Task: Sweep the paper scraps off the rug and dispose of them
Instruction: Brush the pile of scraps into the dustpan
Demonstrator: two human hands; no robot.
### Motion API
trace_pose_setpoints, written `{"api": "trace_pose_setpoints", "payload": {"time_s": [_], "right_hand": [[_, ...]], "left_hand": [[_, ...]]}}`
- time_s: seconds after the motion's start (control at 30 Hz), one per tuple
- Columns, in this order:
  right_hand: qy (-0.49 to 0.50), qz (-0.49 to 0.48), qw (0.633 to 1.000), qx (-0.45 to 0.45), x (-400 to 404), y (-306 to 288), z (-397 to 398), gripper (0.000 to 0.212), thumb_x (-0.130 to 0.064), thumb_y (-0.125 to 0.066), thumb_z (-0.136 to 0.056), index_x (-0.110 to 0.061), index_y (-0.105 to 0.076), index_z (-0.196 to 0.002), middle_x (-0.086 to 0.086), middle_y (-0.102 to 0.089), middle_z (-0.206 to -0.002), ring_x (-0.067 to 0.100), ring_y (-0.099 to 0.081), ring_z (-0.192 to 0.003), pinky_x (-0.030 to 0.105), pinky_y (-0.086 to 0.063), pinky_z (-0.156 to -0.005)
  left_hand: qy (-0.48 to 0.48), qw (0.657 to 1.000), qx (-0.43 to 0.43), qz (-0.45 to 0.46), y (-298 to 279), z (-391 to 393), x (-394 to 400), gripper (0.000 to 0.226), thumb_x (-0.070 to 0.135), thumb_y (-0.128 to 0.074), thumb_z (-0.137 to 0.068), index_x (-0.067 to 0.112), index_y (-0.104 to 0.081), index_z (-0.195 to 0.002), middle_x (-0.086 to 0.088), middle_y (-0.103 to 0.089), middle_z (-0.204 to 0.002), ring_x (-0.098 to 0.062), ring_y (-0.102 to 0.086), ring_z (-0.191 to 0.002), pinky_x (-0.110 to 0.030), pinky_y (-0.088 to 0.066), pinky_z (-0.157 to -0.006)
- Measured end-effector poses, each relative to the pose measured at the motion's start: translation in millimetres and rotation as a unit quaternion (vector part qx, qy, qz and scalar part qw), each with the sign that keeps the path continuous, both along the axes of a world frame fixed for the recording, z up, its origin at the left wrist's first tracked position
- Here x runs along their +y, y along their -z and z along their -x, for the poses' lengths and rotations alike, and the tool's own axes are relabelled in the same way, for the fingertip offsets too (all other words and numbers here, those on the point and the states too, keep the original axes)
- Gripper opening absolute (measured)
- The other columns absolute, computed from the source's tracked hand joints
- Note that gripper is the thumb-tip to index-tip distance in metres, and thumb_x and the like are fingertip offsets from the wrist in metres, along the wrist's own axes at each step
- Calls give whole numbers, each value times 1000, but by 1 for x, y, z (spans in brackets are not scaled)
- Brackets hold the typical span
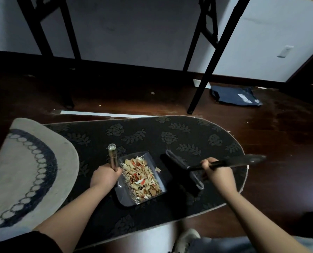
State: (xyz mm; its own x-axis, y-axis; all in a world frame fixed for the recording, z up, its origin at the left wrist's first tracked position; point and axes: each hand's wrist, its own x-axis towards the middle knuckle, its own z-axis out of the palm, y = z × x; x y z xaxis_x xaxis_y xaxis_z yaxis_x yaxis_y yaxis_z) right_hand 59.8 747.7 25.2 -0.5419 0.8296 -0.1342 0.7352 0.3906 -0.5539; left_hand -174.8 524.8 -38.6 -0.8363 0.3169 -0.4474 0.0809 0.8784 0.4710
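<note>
Dark pile with a leaf and rose pattern covers the rug point(152, 136), which serves as the reference for all positions below. Near the rug's middle, toward the person, sits the dustpan point(132, 194), its open lip facing the brush. The paper scraps point(141, 176) fill the pan as a heap of tan, white and red pieces. One loose scrap point(158, 169) lies on the rug just beside the pan's lip, between pan and brush.

The left hand point(104, 175) grasps the dustpan handle point(113, 157), a metallic tube rising from the pan's rear edge, with fingers clenched round it. This grip appears to pin the pan flat so that swept material cannot slide beneath the lip.

The right hand point(216, 172) is wrapped round the broom handle point(230, 162), which extends past the rug's right end. The brush head point(181, 174) lies on the rug just beside the pan's lip, long edge roughly parallel to it, a placement suited to a short push into the pan.

Sweeping is judged nearly complete: little remains on the rug's dark surface apart from the one scrap. Disposal is not yet done. A pale round mat point(24, 170) overlaps the rug's left end. A dark parcel point(236, 96) lies on the wood floor point(279, 128) beyond the rug's far right end.
</note>
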Motion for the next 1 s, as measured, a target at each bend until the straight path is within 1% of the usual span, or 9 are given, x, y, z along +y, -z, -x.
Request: {"api": "trace_pose_setpoints", "payload": {"time_s": [0.17, 0.23, 0.37, 0.5, 0.6, 0.7, 0.77, 0.83, 1.0], "right_hand": [[-56, 51, 997, 11, -31, 17, 13, 19, -25, -52, -95, -19, -64, -82, 3, -68, -69, 18, -67, -68, 43, -54, -73], [-39, 66, 995, 60, -29, 12, 9, 21, -28, -50, -93, -25, -65, -78, 3, -68, -67, 18, -68, -66, 46, -56, -72], [-40, 33, 995, 89, -22, -7, -3, 26, -24, -49, -97, -36, -62, -77, -1, -69, -69, 18, -68, -68, 46, -55, -70], [-2, 20, 994, 107, -12, -19, -7, 26, -19, -48, -98, -29, -64, -81, 2, -69, -61, 16, -68, -60, 43, -56, -68], [36, 11, 997, 63, -9, -14, -2, 23, -26, -47, -98, -21, -64, -83, 3, -70, -64, 20, -68, -66, 42, -55, -70], [51, 22, 998, -2, -23, 2, 11, 25, -32, -48, -96, -24, -56, -74, 5, -68, -70, 25, -67, -73, 32, -47, -64], [6, 17, 1000, -24, -40, 15, 20, 27, -32, -48, -96, -22, -49, -71, 8, -67, -75, 26, -67, -75, 32, -46, -62], [-77, -6, 995, -60, -55, 23, 28, 22, -26, -46, -98, -22, -48, -76, 9, -67, -85, 28, -66, -82, 37, -49, -70], [-46, 62, 996, 43, -55, 17, 18, 20, -26, -51, -95, -20, -67, -84, 3, -70, -74, 20, -68, -72, 46, -54, -76]], "left_hand": [[-1, 1000, -4, -3, 3, 2, -1, 27, 41, -53, -91, 16, -63, -86, -7, -70, -90, -27, -65, -90, -27, -41, -68], [2, 1000, -10, -7, 5, 3, -2, 27, 41, -53, -91, 17, -64, -85, -7, -69, -86, -25, -64, -85, -28, -40, -66], [-3, 1000, -1, -4, 8, 3, -9, 28, 42, -54, -91, 16, -64, -90, -8, -70, -88, -26, -65, -88, -28, -41, -68], [-10, 1000, 8, -8, 9, 5, -20, 31, 41, -54, -90, 13, -67, -91, -8, -71, -85, -27, -65, -86, -28, -41, -67], [0, 1000, 28, -1, 9, 7, -29, 34, 40, -53, -91, 10, -68, -93, -10, -71, -89, -30, -66, -90, -27, -42, -68], [5, 999, 48, 15, 9, 6, -34, 36, 39, -52, -93, 8, -68, -101, -13, -71, -100, -31, -65, -98, -29, -44, -73], [5, 998, 53, 19, 8, 5, -34, 37, 39, -52, -93, 8, -68, -105, -15, -70, -106, -32, -64, -102, -30, -46, -78], [7, 998, 55, 21, 8, 7, -33, 38, 40, -52, -93, 8, -68, -107, -14, -69, -108, -32, -64, -102, -29, -46, -78], [3, 999, 38, 15, 10, 10, -33, 36, 41, -53, -92, 10, -68, -101, -12, -70, -100, -31, -65, -97, -26, -41, -71]]}}
